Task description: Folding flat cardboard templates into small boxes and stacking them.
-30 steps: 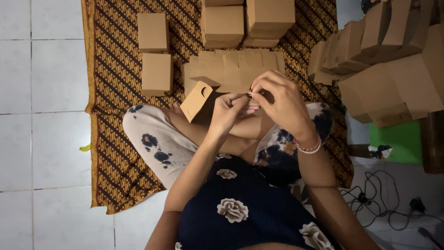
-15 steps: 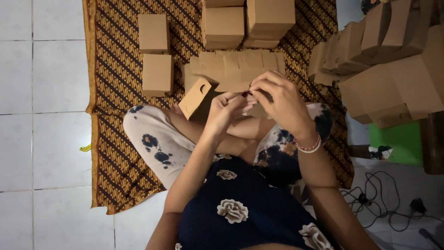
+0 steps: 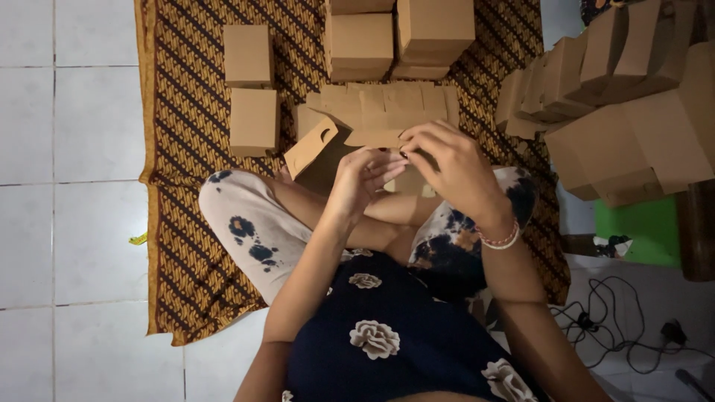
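A patterned brown mat (image 3: 194,246) covers the white tiled floor (image 3: 67,149), and on it stand two small closed cardboard boxes (image 3: 252,89) to the left, larger boxes (image 3: 402,33) at the top, and a fanned row of flat box blanks (image 3: 387,108) just beyond the hands. A heap of finished boxes (image 3: 625,112) crowds the right side, with black cables (image 3: 618,327) on the floor below it. The person sits cross-legged, and the half-folded box (image 3: 316,152) rests over the lap, its handle flap tilted to the left. The left hand (image 3: 361,182) pinches the box's edge with curled fingers, while the right hand (image 3: 447,167) closes over its top from the right, hiding much of it. Compared with a moment ago, the box sits slightly lower and the hands are drawn closer together.
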